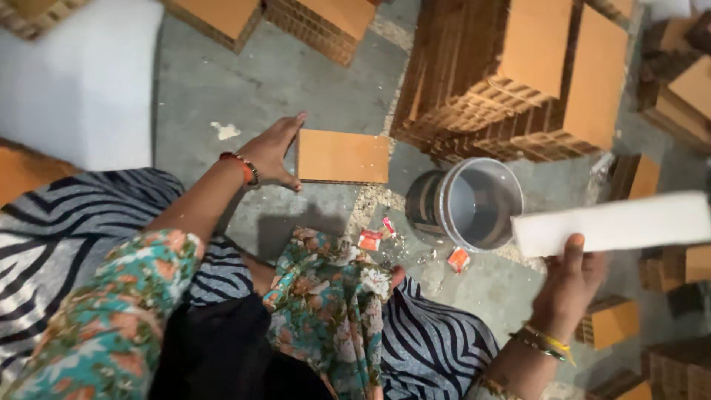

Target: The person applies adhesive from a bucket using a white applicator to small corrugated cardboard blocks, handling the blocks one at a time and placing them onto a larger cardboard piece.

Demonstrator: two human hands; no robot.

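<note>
My left hand (272, 150) rests with fingers spread against the left edge of a small stack of brown corrugated cardboard pieces (343, 156) lying on the grey concrete floor. Over on the right, my right hand (569, 282) holds up a long white strip (615, 224), gripping it by its lower left end. Just left of that strip, a grey plastic bucket (474, 204) lies tipped on its side with its open mouth facing me. I sit on the floor in patterned clothing.
Tall stacks of corrugated cardboard pieces (511, 81) stand behind the bucket, and more (311, 18) line the top edge. Smaller cardboard blocks (615, 322) lie at the right. A white sack (81, 81) sits at upper left. Red wrappers (370, 239) litter the floor.
</note>
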